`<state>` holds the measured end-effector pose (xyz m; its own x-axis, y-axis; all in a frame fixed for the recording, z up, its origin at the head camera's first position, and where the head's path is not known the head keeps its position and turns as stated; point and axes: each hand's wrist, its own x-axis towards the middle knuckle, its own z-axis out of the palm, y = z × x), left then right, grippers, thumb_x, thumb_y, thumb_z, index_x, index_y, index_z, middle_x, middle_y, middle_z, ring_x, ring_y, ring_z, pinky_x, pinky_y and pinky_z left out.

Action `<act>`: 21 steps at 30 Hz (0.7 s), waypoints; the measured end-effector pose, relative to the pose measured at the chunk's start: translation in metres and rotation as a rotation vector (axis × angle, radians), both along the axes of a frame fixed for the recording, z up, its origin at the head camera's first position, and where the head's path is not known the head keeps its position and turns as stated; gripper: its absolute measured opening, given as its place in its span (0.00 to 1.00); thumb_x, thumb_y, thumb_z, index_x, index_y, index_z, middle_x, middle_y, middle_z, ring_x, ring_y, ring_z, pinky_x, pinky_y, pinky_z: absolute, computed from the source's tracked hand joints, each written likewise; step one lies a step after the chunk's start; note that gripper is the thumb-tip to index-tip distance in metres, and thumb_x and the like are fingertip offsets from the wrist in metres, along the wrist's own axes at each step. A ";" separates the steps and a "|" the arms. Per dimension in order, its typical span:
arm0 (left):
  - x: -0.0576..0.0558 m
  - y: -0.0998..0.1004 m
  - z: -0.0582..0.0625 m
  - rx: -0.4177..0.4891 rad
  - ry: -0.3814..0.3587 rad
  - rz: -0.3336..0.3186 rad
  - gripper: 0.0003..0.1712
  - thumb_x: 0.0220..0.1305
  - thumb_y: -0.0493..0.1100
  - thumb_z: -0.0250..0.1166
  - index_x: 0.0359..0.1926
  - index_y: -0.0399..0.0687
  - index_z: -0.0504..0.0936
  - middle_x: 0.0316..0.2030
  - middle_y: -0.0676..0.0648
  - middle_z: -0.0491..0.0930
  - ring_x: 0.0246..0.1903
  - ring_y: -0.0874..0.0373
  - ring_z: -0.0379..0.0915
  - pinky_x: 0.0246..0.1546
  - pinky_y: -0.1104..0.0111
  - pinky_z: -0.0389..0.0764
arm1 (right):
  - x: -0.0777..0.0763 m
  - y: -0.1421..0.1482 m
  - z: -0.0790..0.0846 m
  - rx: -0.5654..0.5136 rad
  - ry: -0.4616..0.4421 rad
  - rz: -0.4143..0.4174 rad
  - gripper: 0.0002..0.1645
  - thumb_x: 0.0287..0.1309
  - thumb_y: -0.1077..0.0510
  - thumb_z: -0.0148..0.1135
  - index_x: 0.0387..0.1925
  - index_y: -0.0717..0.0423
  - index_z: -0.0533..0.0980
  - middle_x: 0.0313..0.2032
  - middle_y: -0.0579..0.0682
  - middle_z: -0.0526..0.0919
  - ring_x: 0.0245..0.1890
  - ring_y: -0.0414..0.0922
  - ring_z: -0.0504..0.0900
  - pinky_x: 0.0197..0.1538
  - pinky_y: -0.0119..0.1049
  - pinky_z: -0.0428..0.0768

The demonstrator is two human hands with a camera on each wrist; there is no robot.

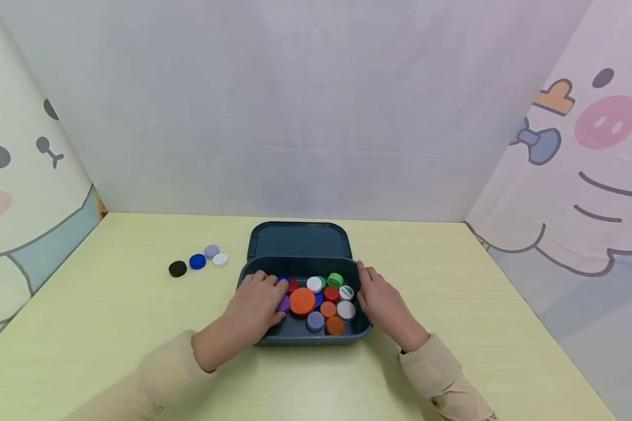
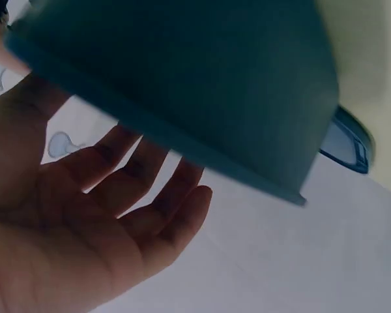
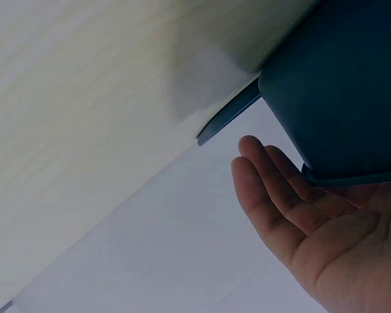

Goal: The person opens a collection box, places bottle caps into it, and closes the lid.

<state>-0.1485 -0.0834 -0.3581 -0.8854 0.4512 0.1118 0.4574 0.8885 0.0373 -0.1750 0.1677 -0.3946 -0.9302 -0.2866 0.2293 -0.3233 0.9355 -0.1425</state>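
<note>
A dark blue-green plastic box (image 1: 308, 340) holds several bottle caps in different colours. My left hand (image 1: 255, 301) reaches over its left rim, fingers among the caps. A purple cap (image 1: 283, 303) lies between its index finger and thumb, and I cannot tell whether they pinch it. In the left wrist view, the box wall (image 2: 202, 85) hides the fingertips except the little finger's. My right hand (image 1: 384, 304) rests at the right rim, fingers fairly straight; the right wrist view shows them beside the box's outer wall (image 3: 339, 98). A large orange cap (image 1: 302, 302) sits mid-box.
The box's lid (image 1: 299, 241) lies behind it on the pale wooden table (image 1: 137, 327). To the left are a black cap (image 1: 177, 269), a blue cap (image 1: 197, 261), a pale lavender cap (image 1: 211, 251) and a white cap (image 1: 220, 260). Fabric screens (image 1: 295, 117) stand around the table.
</note>
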 end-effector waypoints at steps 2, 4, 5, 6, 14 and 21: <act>0.001 0.005 -0.003 -0.019 -0.018 -0.027 0.28 0.47 0.52 0.70 0.48 0.43 0.77 0.40 0.44 0.80 0.40 0.50 0.69 0.48 0.58 0.73 | 0.000 0.000 0.000 0.001 -0.003 0.000 0.33 0.59 0.60 0.52 0.64 0.66 0.58 0.51 0.60 0.74 0.43 0.48 0.76 0.45 0.42 0.80; 0.003 0.008 -0.005 -0.042 -0.029 -0.049 0.28 0.46 0.52 0.71 0.47 0.45 0.77 0.39 0.45 0.80 0.40 0.50 0.70 0.48 0.58 0.72 | -0.001 0.000 0.000 0.001 -0.004 0.000 0.33 0.59 0.60 0.52 0.64 0.66 0.58 0.51 0.60 0.74 0.43 0.48 0.76 0.46 0.42 0.80; 0.003 0.010 -0.006 -0.050 -0.033 -0.056 0.28 0.46 0.51 0.71 0.47 0.45 0.77 0.39 0.45 0.80 0.40 0.50 0.70 0.48 0.58 0.72 | -0.001 0.000 0.000 0.002 -0.004 0.001 0.33 0.59 0.60 0.52 0.64 0.66 0.58 0.51 0.59 0.74 0.43 0.48 0.76 0.46 0.42 0.80; 0.003 0.011 -0.007 -0.056 -0.035 -0.063 0.28 0.45 0.51 0.72 0.47 0.46 0.77 0.39 0.45 0.80 0.40 0.50 0.70 0.47 0.58 0.72 | -0.001 0.000 0.000 0.002 -0.003 0.002 0.33 0.59 0.60 0.52 0.64 0.66 0.58 0.51 0.59 0.74 0.43 0.48 0.76 0.46 0.42 0.80; -0.002 0.012 -0.012 -0.055 -0.058 -0.113 0.24 0.40 0.48 0.74 0.41 0.47 0.79 0.34 0.47 0.81 0.35 0.53 0.71 0.37 0.62 0.71 | 0.000 0.000 0.000 0.003 0.005 0.002 0.32 0.59 0.60 0.52 0.64 0.66 0.59 0.50 0.59 0.74 0.42 0.48 0.77 0.45 0.42 0.80; -0.006 0.012 -0.014 -0.061 -0.098 -0.117 0.20 0.40 0.46 0.75 0.38 0.48 0.81 0.33 0.48 0.81 0.32 0.54 0.70 0.36 0.64 0.69 | 0.001 -0.001 0.001 0.003 -0.003 -0.003 0.32 0.59 0.60 0.53 0.64 0.66 0.59 0.50 0.59 0.74 0.42 0.48 0.76 0.45 0.42 0.80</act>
<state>-0.1544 -0.0717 -0.3722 -0.8316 0.5553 -0.0037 0.5549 0.8312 0.0344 -0.1745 0.1672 -0.3933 -0.9315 -0.2849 0.2259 -0.3206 0.9368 -0.1404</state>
